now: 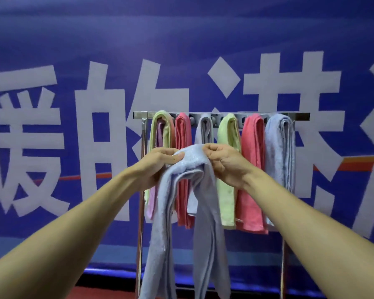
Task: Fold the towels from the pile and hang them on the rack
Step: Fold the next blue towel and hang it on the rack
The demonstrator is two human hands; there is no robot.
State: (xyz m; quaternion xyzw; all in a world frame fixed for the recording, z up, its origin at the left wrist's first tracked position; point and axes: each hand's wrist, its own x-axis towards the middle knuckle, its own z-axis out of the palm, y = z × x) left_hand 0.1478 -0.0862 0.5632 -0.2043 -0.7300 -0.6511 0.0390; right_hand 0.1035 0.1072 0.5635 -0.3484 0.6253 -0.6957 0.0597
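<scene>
A light blue towel (190, 160) is held up in front of the rack, folded over so its two ends hang down long. My left hand (160, 162) pinches its top fold on the left and my right hand (225, 162) pinches it on the right. Behind stands a metal rack (140, 115) with several folded towels over its bar: green with purple (160, 130), pink (183, 130), pale grey-blue (205, 128), green (228, 130), pink (253, 137) and light blue (279, 143). The held towel hides the lower part of the middle towels.
A blue banner with large white characters (99, 126) covers the wall behind the rack. The rack's left post (141, 212) runs down to a dark red floor (108, 294). The towel pile is out of view.
</scene>
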